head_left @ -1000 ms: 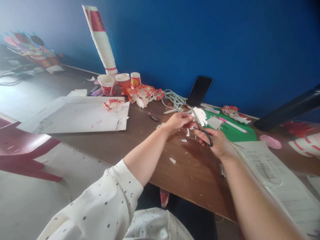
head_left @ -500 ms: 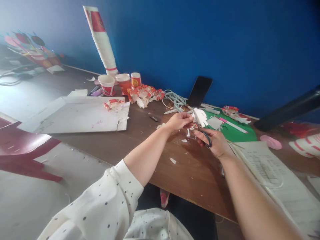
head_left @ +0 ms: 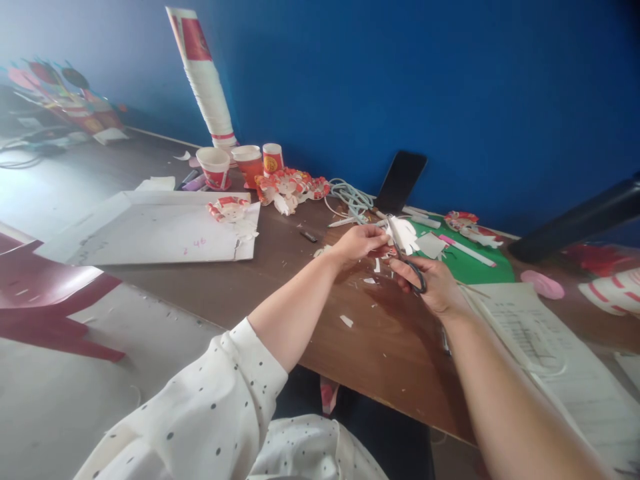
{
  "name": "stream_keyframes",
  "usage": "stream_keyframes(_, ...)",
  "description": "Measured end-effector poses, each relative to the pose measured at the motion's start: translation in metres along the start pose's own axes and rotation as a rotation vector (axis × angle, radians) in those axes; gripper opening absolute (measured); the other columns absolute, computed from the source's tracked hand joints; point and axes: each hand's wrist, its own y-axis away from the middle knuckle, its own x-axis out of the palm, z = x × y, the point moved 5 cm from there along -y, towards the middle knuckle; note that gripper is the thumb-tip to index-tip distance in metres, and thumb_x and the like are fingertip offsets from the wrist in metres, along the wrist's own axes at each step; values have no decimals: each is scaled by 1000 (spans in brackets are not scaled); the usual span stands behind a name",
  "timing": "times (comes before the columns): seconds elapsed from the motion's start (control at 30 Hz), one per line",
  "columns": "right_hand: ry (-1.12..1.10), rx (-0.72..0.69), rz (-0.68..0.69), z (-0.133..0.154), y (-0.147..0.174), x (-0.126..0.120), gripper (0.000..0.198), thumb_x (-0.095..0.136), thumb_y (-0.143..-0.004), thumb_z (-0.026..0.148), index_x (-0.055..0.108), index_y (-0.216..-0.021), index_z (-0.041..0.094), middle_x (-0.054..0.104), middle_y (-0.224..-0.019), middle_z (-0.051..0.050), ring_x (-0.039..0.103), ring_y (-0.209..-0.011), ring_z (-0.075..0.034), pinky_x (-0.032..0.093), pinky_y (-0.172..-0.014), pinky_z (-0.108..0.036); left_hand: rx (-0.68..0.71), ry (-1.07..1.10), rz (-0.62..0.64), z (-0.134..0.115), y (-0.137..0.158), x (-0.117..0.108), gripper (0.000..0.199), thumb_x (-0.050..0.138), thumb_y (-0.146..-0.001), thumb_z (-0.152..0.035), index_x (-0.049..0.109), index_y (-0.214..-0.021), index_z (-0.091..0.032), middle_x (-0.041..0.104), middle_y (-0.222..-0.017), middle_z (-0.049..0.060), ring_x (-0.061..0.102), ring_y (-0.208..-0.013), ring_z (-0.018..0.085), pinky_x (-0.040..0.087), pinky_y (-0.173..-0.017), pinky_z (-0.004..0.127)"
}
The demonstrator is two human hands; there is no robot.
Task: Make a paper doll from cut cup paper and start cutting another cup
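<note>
White paper cutout (head_left: 406, 235), its right edge jagged, is just right of the centre of the frame, above the brown bench (head_left: 370, 353). The left grip (head_left: 361, 243) pinches it at its left side, thumb and fingers closed together. The right grip (head_left: 431, 281) is curled closed around the dark handles of the scissors (head_left: 401, 255), whose blades slant up and leftward against the cutout; how far the blades are parted is too small to tell.

Small paper scraps (head_left: 347, 321) lie below the hands. Just right of the cutout, a green sheet (head_left: 457, 270) bears a pink-and-white marker (head_left: 467, 251). Above, a black phone (head_left: 401, 179) leans on the blue wall (head_left: 325, 80), with a pale coiled cable (head_left: 350, 200) beside it. Red-and-white paper pieces (head_left: 290, 190) are heaped left of the cable, near three paper cups (head_left: 214, 167). Behind these, a tall cup stack (head_left: 207, 93) tilts in the upper left. A shallow white tray (head_left: 150, 233) occupies the left, and printed pages (head_left: 535, 333) the lower right.
</note>
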Motion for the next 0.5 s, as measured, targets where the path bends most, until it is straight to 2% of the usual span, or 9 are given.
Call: stream_keyframes(0.5,2,0,-2,0,0,0,37,75,-68,57,68,-66,20,56,-53,1,48,-48,-12,38,-46,-26,-20,24,1,0,0,1,16,65,-84,-24,57,-78,-11,63,-69,1,60,-62,6,48,-75,26)
